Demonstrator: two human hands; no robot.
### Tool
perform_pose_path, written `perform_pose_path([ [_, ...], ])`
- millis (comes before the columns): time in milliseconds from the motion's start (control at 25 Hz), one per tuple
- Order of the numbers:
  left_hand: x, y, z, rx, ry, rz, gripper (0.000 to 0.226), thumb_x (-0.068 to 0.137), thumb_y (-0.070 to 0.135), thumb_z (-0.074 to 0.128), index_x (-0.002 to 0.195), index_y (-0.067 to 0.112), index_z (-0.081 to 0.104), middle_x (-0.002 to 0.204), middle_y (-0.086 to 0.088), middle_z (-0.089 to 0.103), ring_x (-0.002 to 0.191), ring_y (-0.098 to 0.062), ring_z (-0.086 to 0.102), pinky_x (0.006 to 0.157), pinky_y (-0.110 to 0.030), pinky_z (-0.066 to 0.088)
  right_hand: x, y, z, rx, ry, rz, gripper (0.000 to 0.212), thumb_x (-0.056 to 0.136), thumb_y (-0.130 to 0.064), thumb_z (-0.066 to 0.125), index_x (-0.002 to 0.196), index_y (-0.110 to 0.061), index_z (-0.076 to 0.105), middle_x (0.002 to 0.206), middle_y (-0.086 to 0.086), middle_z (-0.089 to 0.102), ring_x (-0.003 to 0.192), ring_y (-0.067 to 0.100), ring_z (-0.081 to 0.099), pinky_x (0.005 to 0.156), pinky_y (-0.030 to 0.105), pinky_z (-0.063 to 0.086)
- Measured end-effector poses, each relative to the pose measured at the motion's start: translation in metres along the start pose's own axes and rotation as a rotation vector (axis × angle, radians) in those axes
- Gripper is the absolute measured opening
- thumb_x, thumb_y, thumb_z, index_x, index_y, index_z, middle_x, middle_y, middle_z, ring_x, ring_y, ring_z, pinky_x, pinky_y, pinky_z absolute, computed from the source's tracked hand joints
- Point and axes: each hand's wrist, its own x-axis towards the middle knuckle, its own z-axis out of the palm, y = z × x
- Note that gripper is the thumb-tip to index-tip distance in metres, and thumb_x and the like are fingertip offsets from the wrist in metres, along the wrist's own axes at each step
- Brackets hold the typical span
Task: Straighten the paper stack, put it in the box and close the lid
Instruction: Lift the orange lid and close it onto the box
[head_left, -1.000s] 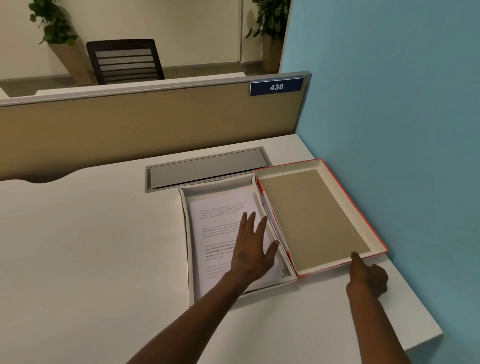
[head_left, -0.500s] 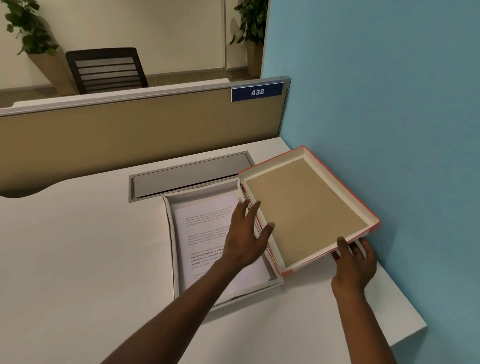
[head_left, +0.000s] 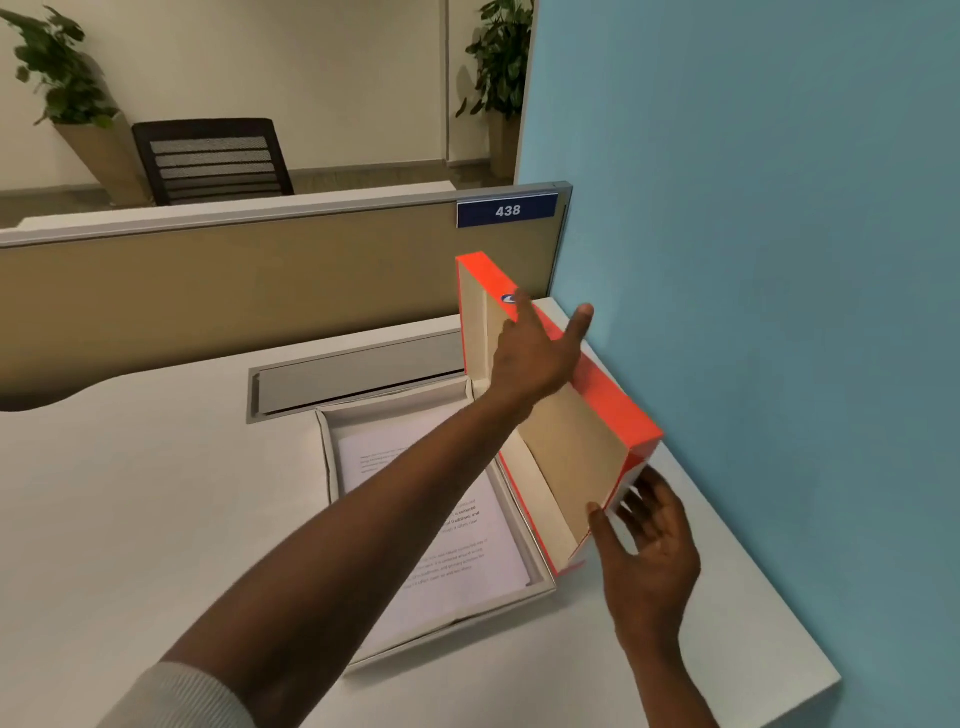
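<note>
We see the lid (head_left: 571, 457) as stiff card: smooth, faintly shiny orange outside, plain matt brown board with white walls inside. The box (head_left: 328, 457), near the tabletop's right edge, is matt white card, and the paper stack (head_left: 467, 577) in it is smooth white printed paper. The tabletop (head_left: 130, 509) looks like smooth matt white laminate. Toward its back edge, the cable flap (head_left: 363, 369) reads as brushed grey metal. The partition (head_left: 234, 306) behind looks cloth-covered, with a metal top rail (head_left: 260, 215). The sleeve (head_left: 176, 699) is ribbed knit.

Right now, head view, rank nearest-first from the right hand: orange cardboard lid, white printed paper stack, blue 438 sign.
1. Orange cardboard lid: touching right hand.
2. White printed paper stack: to its left.
3. Blue 438 sign: far back.
</note>
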Motion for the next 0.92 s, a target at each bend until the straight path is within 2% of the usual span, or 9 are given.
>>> perform_pose_path([
  [80, 0.011, 0.004, -0.004, -0.137, 0.046, -0.177, 0.105, 0.087, 0.061, 0.063, 0.162, 0.013, 0.007, 0.159, -0.021, 0.034, 0.136, -0.040, 0.049, 0.108, -0.044, 0.047, -0.008, 0.001, 0.004, -0.045, -0.042, -0.049, 0.063, 0.071, -0.016, 0.087, 0.126, -0.028, 0.060, 0.125, -0.009, 0.067, 0.113, 0.016, 0.068, 0.095, 0.046, 0.057],
  [120, 0.014, 0.001, -0.007, -0.095, 0.077, -0.207, 0.104, 0.086, 0.053, 0.069, 0.160, 0.011, 0.010, 0.162, -0.022, 0.025, 0.139, -0.041, 0.044, 0.109, -0.043, 0.046, -0.013, 0.001, 0.005, -0.063, -0.065, -0.074, 0.063, 0.071, -0.020, 0.087, 0.125, -0.035, 0.058, 0.124, -0.014, 0.066, 0.113, 0.012, 0.067, 0.096, 0.043, 0.056],
  [240, 0.014, -0.012, -0.017, 0.179, 0.131, -0.190, 0.098, 0.084, 0.030, 0.073, 0.158, 0.005, 0.014, 0.168, -0.020, -0.009, 0.155, -0.042, 0.008, 0.120, -0.044, 0.029, -0.026, -0.001, 0.011, -0.114, -0.138, -0.144, 0.059, 0.072, -0.040, 0.083, 0.122, -0.044, 0.052, 0.123, -0.020, 0.062, 0.112, 0.007, 0.064, 0.097, 0.038, 0.053],
  [360, 0.011, -0.026, -0.034, 0.263, 0.058, -0.193, 0.100, 0.086, 0.022, 0.067, 0.161, 0.003, 0.004, 0.169, -0.018, -0.012, 0.157, -0.040, -0.006, 0.127, -0.044, 0.017, -0.039, -0.001, 0.022, -0.193, -0.191, -0.217, 0.060, 0.072, -0.049, 0.075, 0.125, -0.037, 0.050, 0.125, -0.012, 0.062, 0.110, 0.012, 0.063, 0.098, 0.035, 0.049],
  [560, 0.001, -0.071, -0.078, 0.125, 0.016, -0.200, 0.094, 0.089, 0.013, 0.058, 0.162, 0.006, 0.000, 0.171, -0.012, -0.015, 0.159, -0.034, -0.002, 0.127, -0.046, 0.019, -0.050, 0.005, 0.034, -0.276, -0.387, -0.375, 0.068, 0.074, -0.038, 0.084, 0.132, -0.025, 0.053, 0.136, -0.008, 0.060, 0.123, 0.008, 0.057, 0.101, 0.012, 0.044],
  [640, -0.012, -0.100, -0.094, 0.030, 0.038, -0.194, 0.096, 0.081, 0.016, 0.059, 0.162, 0.012, 0.008, 0.172, -0.004, -0.003, 0.156, -0.033, 0.013, 0.123, -0.050, 0.028, -0.047, 0.006, 0.031, -0.177, -0.475, -0.302, 0.067, 0.075, -0.045, 0.081, 0.132, -0.019, 0.056, 0.134, -0.008, 0.062, 0.122, 0.006, 0.058, 0.094, 0.014, 0.051],
  [720, -0.025, -0.132, -0.108, -0.076, 0.071, -0.197, 0.091, 0.072, 0.026, 0.060, 0.156, 0.021, 0.023, 0.165, -0.001, 0.022, 0.146, -0.034, 0.034, 0.115, -0.055, 0.041, -0.031, 0.012, 0.030, -0.118, -0.409, -0.138, 0.066, 0.077, -0.059, 0.070, 0.130, -0.021, 0.059, 0.131, -0.008, 0.064, 0.120, 0.009, 0.060, 0.096, 0.027, 0.054],
  [800, -0.038, -0.159, -0.118, -0.168, 0.085, -0.211, 0.078, 0.073, 0.028, 0.060, 0.146, 0.028, 0.032, 0.151, -0.004, 0.042, 0.134, -0.034, 0.049, 0.105, -0.055, 0.051, -0.003, 0.029, 0.031, -0.242, -0.335, 0.069, 0.077, 0.075, -0.078, 0.053, 0.132, -0.026, 0.058, 0.136, -0.005, 0.061, 0.126, 0.016, 0.057, 0.105, 0.041, 0.048],
  [920, -0.056, -0.188, -0.127, -0.249, 0.079, -0.222, 0.078, 0.085, 0.024, 0.058, 0.154, 0.033, 0.024, 0.147, -0.004, 0.048, 0.126, -0.031, 0.057, 0.100, -0.053, 0.056, 0.034, 0.054, 0.036, -0.469, -0.521, 0.405, 0.081, 0.082, -0.076, 0.049, 0.145, -0.026, 0.044, 0.148, 0.007, 0.050, 0.134, 0.027, 0.049, 0.107, 0.041, 0.042],
])
